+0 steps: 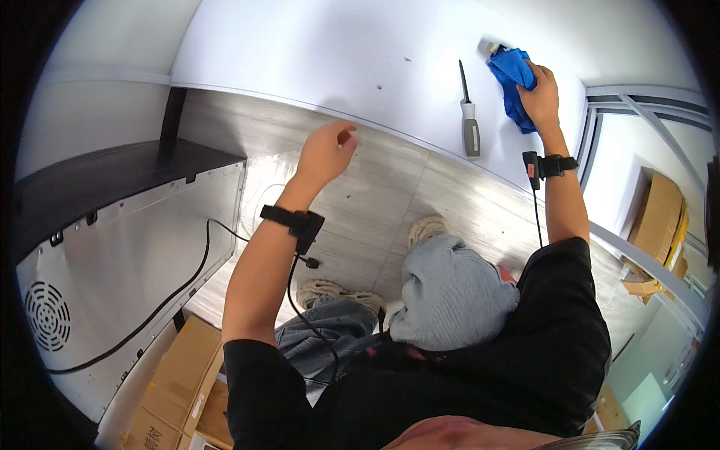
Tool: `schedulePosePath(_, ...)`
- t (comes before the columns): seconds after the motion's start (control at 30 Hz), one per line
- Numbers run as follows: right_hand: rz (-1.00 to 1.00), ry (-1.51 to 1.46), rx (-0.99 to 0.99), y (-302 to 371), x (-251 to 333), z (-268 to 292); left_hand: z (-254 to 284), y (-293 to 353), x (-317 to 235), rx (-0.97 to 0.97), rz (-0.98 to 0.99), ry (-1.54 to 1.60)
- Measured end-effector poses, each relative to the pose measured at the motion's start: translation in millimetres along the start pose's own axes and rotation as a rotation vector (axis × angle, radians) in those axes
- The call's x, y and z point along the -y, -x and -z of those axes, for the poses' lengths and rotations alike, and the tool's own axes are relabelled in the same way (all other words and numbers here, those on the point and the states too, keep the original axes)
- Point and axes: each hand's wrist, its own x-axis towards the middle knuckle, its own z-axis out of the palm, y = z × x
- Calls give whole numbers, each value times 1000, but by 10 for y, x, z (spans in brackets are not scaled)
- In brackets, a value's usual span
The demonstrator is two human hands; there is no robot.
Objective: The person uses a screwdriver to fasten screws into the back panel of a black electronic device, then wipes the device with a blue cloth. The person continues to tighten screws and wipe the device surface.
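My right hand [541, 96] is closed on a crumpled blue cloth [516, 71] at the far right of the white tabletop [315, 52]. A small pale and dark object [493, 48] shows at the cloth's far end; its kind I cannot make out. Left of the cloth lies a screwdriver [469, 124] with a grey handle and dark shaft, its tip pointing away from me. Close to the table's near edge hovers my left hand [328, 154], fingers curled in loosely and nothing visible in them. Two tiny bits [379, 87] lie on the tabletop.
To the left stands a metal cabinet [150, 255] with a dark top and a round vent; a black cable [196, 271] runs across it. Cardboard boxes [171, 379] sit at lower left, and more cardboard [657, 217] leans behind a metal frame at right. Straps with small devices circle both wrists.
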Motion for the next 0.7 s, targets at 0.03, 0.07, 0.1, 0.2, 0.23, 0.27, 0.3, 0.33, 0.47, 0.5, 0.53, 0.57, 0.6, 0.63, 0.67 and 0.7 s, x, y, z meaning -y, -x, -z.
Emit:
schedulePosePath(0.03, -9, 12, 3, 57, -70, -32, -63, -116, -52, -34, 2, 17)
schedulePosePath(0.07, 9, 143, -49, 87, -15, -36, -119, -243, -77, -74, 9, 34)
schedulePosePath(0.1, 32, 270, -100, 127, 156, 4, -173, -355, -85, -133, -11, 9)
schedulePosePath(0.2, 151, 170, -170, 263, 420, 155, -331, -641, -120, -248, -59, -49)
schedulePosePath(0.23, 101, 43, -79, 351, 456, 127, -370, -710, -146, -257, -55, -65)
schedulePosePath(0.27, 46, -80, 10, 463, 481, 88, -403, -781, -170, -261, -56, -78)
schedulePosePath(0.3, -90, -144, 142, 560, 571, 69, -431, -836, -168, -270, -49, -98)
schedulePosePath(0.33, -226, -209, 274, 654, 648, 46, -458, -879, -163, -279, -40, -118)
schedulePosePath(0.47, -272, -147, 402, 898, 785, -40, -534, -1001, -116, -333, -18, -138)
schedulePosePath(0.5, -302, -176, 421, 948, 769, -86, -536, -1025, -112, -332, -13, -147)
schedulePosePath(0.53, -331, -204, 440, 985, 769, -117, -532, -1046, -104, -332, -7, -157)
schedulePosePath(0.57, -321, -164, 452, 966, 826, -119, -534, -1060, -100, -334, -1, -165)
schedulePosePath(0.6, -286, -148, 432, 984, 839, -146, -541, -1057, -96, -339, -3, -159)
schedulePosePath(0.63, -248, -132, 413, 1015, 842, -184, -546, -1048, -91, -346, -3, -152)
schedulePosePath(0.67, -211, -123, 392, 1035, 857, -210, -532, -1029, -107, -355, -4, -153)
schedulePosePath(0.7, -216, -150, 397, 1043, 873, -216, -514, -1008, -121, -317, 59, -47)
